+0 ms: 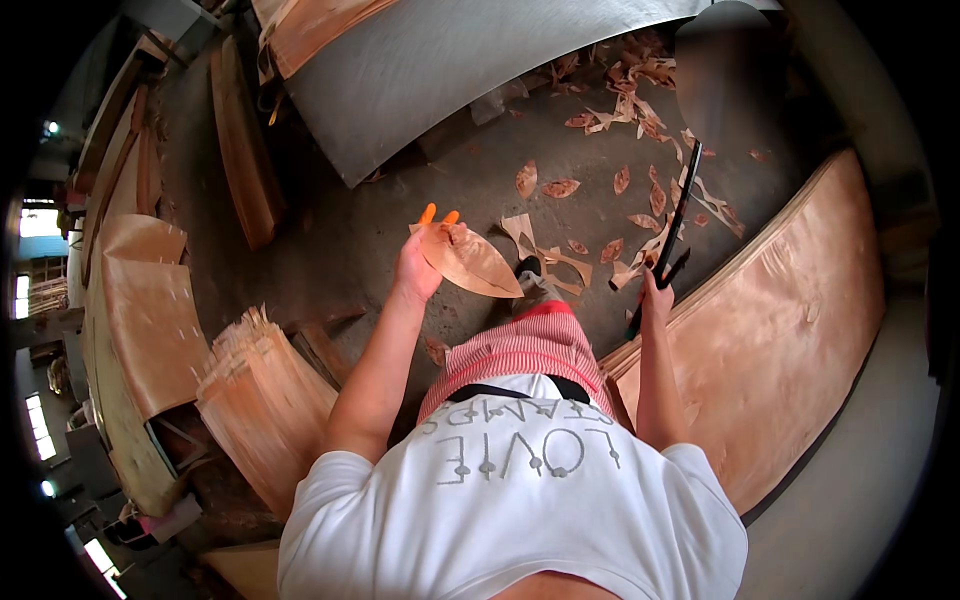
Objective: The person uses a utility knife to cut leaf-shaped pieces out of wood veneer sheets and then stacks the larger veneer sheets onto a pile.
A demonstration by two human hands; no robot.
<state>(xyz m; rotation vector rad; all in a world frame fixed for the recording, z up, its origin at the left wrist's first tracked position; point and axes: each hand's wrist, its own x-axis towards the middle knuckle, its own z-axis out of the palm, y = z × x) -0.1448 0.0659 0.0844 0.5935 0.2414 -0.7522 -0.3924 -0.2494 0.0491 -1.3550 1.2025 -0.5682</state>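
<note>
Veneer sheet [790, 330] lies broad at the person's right; the leaf-shaped veneer offcut [470, 262] is pinched in the left hand [418, 268] over the floor [380, 215]; the right hand [656, 300] grips a black tool [672, 228]

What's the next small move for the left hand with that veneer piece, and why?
Probably drop or toss the leaf-shaped veneer piece down among the scraps on the floor. The left hand holds it out over bare floor, away from the big veneer sheet, and similar offcuts already lie there. The right hand grips a long dark tool.
</note>
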